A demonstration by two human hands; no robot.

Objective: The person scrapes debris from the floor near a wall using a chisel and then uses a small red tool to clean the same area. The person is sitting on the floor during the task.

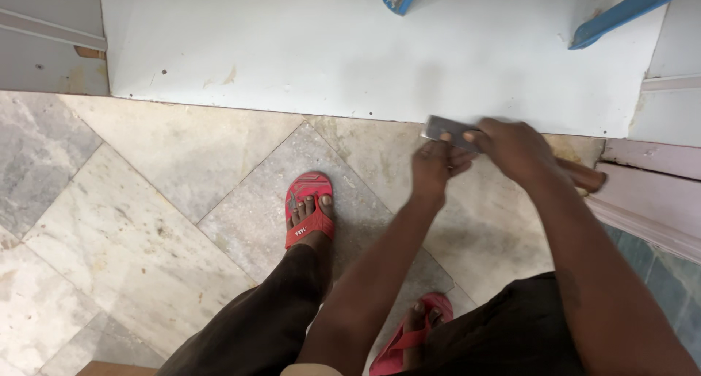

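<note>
1. Looking straight down: both hands meet over the marble floor (146, 252), right at the edge of a pale white board (328, 47) lying flat.
2. The right hand (515, 151) wraps a tool with a flat metal blade (447, 130) — a scraper or chisel, by the look of it — fingers closed around it, and a brown wooden handle (584, 177) pokes out behind the wrist.
3. The left hand (434, 164) comes up from below, fingertips pinched on the blade's underside; the blade is blurred, so its edge is hard to read.
4. The blade sits just at the board's near edge, above the floor tiles.
5. Below, a red sandal (308, 209) on one foot is planted on the tiles; a second red sandal (409, 339) shows between the arms.
6. Up top, two blue painted legs (621, 12) rest on the board.
</note>
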